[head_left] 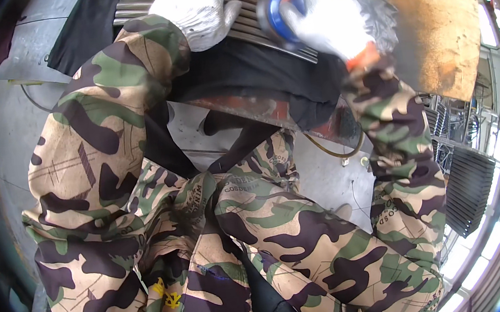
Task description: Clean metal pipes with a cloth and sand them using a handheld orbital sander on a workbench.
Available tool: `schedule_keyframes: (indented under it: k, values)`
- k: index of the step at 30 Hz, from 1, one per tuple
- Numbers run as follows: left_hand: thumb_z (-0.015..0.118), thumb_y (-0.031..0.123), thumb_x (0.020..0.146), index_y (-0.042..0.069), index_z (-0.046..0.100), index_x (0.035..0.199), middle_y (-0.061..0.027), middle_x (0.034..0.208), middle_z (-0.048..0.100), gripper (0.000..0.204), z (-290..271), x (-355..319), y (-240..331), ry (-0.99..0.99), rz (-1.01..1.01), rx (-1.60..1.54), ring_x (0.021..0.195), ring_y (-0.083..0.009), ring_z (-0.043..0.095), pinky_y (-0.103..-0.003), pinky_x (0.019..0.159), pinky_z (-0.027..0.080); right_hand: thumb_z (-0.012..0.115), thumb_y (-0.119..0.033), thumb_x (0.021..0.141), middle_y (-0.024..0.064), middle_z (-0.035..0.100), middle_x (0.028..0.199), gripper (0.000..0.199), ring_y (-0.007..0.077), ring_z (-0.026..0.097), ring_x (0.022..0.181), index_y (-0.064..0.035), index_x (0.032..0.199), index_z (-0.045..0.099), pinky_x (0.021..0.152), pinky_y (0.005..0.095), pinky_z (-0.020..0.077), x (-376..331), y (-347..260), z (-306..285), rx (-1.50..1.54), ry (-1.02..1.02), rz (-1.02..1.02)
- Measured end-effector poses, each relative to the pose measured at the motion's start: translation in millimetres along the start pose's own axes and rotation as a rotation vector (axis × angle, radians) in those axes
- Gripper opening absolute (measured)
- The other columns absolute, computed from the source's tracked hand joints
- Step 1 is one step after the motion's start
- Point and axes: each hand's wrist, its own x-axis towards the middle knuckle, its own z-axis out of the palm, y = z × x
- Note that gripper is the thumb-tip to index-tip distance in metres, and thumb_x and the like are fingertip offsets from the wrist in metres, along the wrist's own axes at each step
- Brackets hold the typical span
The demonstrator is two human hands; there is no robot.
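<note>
Gloved left hand [199,7] lies flat, fingers spread, pressing on a ribbed metal grille [246,17] at the top of view. Right hand [327,18], also in a white glove, is curled tight around a blue-bodied power tool [277,17], blurred, set against the same grille. Camouflage sleeves and trousers [260,241] fill the lower view; a rusty metal plate [439,29] stands just right of the hands.

We wear white knit gloves on our left hand [199,7] and right hand [326,15], the right one orange-cuffed, with green, tan and dark-brown camouflage sleeves and trousers below them.
</note>
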Motion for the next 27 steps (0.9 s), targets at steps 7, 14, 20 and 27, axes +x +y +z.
schedule_keyframes:
  k: [7, 14, 20, 27]
  values:
    - [0.059, 0.038, 0.099, -0.008, 0.058, 0.143, -0.0307, 0.149, 0.057, 0.064, 8, 1, -9, 0.051, -0.08, 0.028, 0.144, -0.0463, 0.049, -0.057, 0.125, 0.029, 0.069, -0.04, 0.093, 0.0217, 0.067, 0.106, 0.038, 0.0413, 0.072, 0.097, -0.0123, 0.119, 0.066, 0.087, 0.0502, 0.0588, 1, -8, 3, 0.003, -0.013, -0.043]
    - [0.058, 0.039, 0.1, -0.008, 0.057, 0.144, -0.0307, 0.151, 0.056, 0.064, 8, 6, -11, 0.019, -0.099, 0.018, 0.146, -0.0457, 0.048, -0.057, 0.126, 0.028, 0.07, -0.039, 0.094, 0.0169, 0.071, 0.109, 0.033, 0.0394, 0.073, 0.096, -0.0154, 0.116, 0.069, 0.087, 0.0487, 0.0593, 9, -6, 3, 0.008, 0.112, 0.099]
    - [0.059, 0.038, 0.1, -0.007, 0.057, 0.145, -0.029, 0.152, 0.056, 0.064, 5, -10, -4, 0.032, -0.083, 0.001, 0.146, -0.0451, 0.048, -0.057, 0.126, 0.028, 0.071, -0.042, 0.093, 0.0212, 0.068, 0.106, 0.038, 0.0407, 0.073, 0.095, -0.0126, 0.117, 0.067, 0.084, 0.0503, 0.0592, 5, 5, 11, 0.036, 0.125, -0.008]
    - [0.058, 0.038, 0.1, -0.007, 0.058, 0.144, -0.0288, 0.151, 0.057, 0.063, 6, -7, -7, 0.035, -0.086, -0.001, 0.146, -0.0448, 0.048, -0.057, 0.126, 0.028, 0.071, -0.039, 0.092, 0.0195, 0.069, 0.106, 0.034, 0.0402, 0.072, 0.094, -0.0131, 0.113, 0.068, 0.083, 0.0495, 0.0588, 6, -4, 11, 0.055, 0.106, -0.112]
